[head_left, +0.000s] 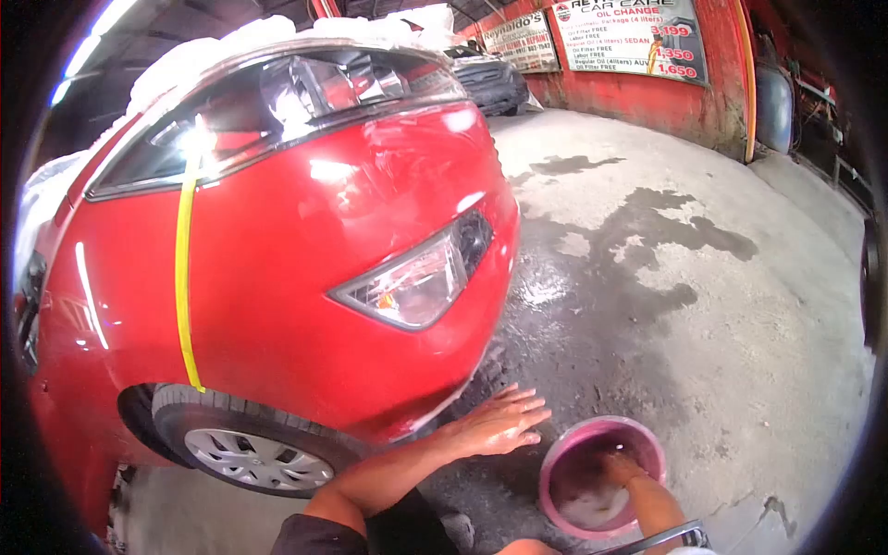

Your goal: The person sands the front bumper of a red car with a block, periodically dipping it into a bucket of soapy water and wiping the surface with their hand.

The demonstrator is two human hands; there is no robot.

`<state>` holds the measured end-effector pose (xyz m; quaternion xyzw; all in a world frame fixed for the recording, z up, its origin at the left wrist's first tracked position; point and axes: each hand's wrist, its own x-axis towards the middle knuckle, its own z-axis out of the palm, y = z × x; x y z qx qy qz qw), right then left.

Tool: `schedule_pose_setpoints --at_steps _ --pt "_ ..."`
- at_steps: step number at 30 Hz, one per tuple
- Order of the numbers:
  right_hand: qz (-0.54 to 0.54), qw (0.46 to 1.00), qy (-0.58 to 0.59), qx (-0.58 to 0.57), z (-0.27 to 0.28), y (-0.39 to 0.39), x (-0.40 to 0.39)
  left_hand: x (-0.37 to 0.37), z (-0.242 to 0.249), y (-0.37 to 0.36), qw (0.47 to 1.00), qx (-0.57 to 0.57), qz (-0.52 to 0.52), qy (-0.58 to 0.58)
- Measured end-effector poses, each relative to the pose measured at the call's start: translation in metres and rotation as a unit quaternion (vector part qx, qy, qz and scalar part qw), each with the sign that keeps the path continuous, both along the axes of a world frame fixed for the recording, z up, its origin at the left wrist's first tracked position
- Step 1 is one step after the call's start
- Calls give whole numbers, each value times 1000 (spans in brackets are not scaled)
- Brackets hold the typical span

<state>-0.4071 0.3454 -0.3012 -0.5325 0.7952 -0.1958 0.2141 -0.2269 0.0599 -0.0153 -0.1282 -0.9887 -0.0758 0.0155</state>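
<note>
My left hand (499, 423) lies flat with fingers spread, against the lower front corner of a red car (305, 240), just below its bumper. My right hand (622, 467) reaches down into a pink bucket (561, 456) on the wet concrete floor. The fingers are under soapy water, so what they hold is hidden. The bucket stands right of the left hand, close to the car's front corner.
The car's front wheel (245, 442) is at lower left, and a yellow tape strip (184, 277) runs down the fender. Wet patches darken the concrete floor (703, 305). A red wall with price signs (638, 42) and a parked dark car (490, 79) stand behind.
</note>
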Motion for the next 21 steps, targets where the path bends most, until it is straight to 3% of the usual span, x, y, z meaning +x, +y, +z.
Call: schedule_pose_setpoints --at_steps 1,2,3,5,7,10,12,15,17,19,20,21 --pt "-32 996 19 77 35 -4 -7 2 13 -5 1000 -10 5 -4" --pt "-64 985 38 155 51 -12 -12 7 35 -9 995 -9 22 101" --pt "-60 987 32 146 31 -16 -17 15 56 -12 978 -8 36 203" --pt "-155 974 100 132 -41 -12 -45 39 91 -21 946 -27 95 308" --pt "-158 965 68 197 -26 -20 -50 72 116 -34 904 -158 140 371" --pt "-145 961 38 234 -2 -35 -49 127 124 -57 864 -239 191 401" --pt "-133 958 24 253 6 -45 -43 159 121 -64 784 -371 358 345" --pt "-110 950 7 294 24 -63 -36 178 119 -76 742 -410 391 359" --pt "-99 943 -27 315 66 -81 -37 182 119 -83 749 -417 405 319" --pt "-135 939 -89 303 146 -93 -43 182 113 -90 717 -443 416 342" --pt "-190 948 -106 234 179 -97 -41 186 105 -93 738 -438 412 306" --pt "-238 950 -124 158 213 -101 -39 185 100 -103 716 -451 412 339"
